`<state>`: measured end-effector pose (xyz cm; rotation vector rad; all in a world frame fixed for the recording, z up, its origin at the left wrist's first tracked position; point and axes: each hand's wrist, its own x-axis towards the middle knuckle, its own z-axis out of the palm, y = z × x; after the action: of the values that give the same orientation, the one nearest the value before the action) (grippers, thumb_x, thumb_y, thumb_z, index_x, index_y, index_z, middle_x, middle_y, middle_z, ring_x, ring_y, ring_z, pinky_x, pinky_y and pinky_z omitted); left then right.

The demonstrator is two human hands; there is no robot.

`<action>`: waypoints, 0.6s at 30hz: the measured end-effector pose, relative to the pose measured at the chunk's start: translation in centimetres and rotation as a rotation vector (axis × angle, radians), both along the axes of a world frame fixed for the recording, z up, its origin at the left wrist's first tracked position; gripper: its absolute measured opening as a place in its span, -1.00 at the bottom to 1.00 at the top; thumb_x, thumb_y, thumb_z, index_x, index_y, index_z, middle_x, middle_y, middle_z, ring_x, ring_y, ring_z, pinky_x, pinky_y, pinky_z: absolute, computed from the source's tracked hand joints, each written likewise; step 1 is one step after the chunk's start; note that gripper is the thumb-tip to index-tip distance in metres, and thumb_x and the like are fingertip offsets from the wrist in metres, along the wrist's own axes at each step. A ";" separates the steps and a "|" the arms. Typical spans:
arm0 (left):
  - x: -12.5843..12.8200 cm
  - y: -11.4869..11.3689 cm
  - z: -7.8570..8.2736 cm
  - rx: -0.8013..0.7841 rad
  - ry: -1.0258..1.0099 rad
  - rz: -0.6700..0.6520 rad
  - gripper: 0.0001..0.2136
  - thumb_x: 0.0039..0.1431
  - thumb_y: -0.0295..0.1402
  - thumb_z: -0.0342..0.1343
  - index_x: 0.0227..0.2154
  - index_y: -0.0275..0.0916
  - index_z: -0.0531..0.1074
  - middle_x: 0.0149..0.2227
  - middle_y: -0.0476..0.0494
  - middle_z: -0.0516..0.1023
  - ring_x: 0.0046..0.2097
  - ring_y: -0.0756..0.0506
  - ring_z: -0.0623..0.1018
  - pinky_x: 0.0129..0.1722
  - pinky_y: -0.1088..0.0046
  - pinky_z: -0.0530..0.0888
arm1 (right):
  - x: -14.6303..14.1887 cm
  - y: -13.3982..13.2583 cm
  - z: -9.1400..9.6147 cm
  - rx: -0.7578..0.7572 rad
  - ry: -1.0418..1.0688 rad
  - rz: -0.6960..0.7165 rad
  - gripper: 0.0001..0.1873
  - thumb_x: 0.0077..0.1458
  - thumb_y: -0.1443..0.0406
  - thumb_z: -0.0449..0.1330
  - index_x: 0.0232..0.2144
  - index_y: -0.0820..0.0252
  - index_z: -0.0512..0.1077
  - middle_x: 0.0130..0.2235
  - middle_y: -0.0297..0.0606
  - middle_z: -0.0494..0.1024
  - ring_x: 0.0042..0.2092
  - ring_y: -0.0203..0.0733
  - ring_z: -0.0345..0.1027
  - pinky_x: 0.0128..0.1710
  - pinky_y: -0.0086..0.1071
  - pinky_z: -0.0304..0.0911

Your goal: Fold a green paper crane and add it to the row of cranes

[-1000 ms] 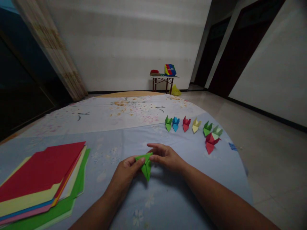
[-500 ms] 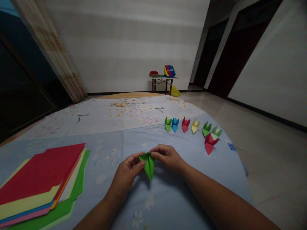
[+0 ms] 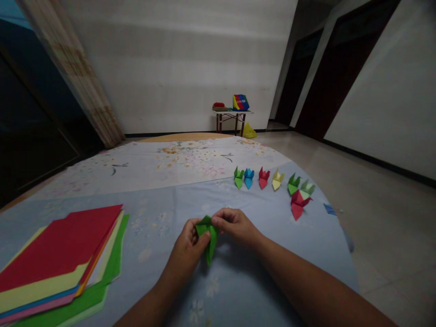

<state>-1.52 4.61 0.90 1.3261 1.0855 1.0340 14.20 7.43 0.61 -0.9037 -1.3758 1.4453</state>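
A partly folded piece of green origami paper is held just above the blue part of the tablecloth, its long point toward me. My left hand pinches it from the left, the thumb lying across its front face. At its upper right edge, my right hand grips the paper between thumb and forefinger. Both hands are closed on the same piece. The fingertips behind the paper are hidden.
Several small folded paper cranes, among them a blue one and a red one, stand at the right. A stack of coloured paper lies at the left. The round table's edge curves along the right side.
My left thumb has moved further across the green paper. The paper has turned, its near point narrower and nearer to me. My right hand keeps its pinch at the upper edge.
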 end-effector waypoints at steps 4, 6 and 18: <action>0.0 -0.3 -0.1 0.012 0.050 0.002 -0.74 0.02 -0.27 0.14 -0.26 -0.21 0.22 -0.39 -0.03 0.47 -0.35 -0.06 0.50 -0.40 0.48 0.38 | -0.2 -0.1 0.0 -0.024 0.028 0.026 -0.64 -0.15 0.06 0.28 -0.50 0.29 0.43 -0.57 -0.39 0.40 -0.54 -0.43 0.20 -0.52 -0.51 0.11; -0.1 -0.4 -0.1 0.024 0.079 0.002 -0.74 0.03 -0.27 0.13 -0.25 -0.20 0.22 -0.42 -0.01 0.47 -0.38 -0.05 0.50 -0.43 0.50 0.37 | -0.1 -0.1 0.0 -0.032 0.037 0.031 -0.65 -0.15 0.07 0.29 -0.51 0.29 0.44 -0.58 -0.39 0.40 -0.54 -0.43 0.20 -0.51 -0.50 0.11; -0.3 -0.2 0.8 0.042 0.062 0.102 -0.71 0.03 -0.33 0.03 -0.15 -0.26 0.38 -0.21 -0.13 0.55 -0.22 -0.11 0.51 -0.25 0.45 0.40 | 0.5 0.6 -0.6 -0.070 0.064 -0.045 -0.67 -0.12 0.09 0.28 -0.49 0.29 0.43 -0.58 -0.41 0.41 -0.55 -0.43 0.23 -0.52 -0.50 0.11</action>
<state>-1.83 4.40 1.67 1.3556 1.1937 1.1028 14.69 8.07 0.05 -0.9196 -1.2569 1.4838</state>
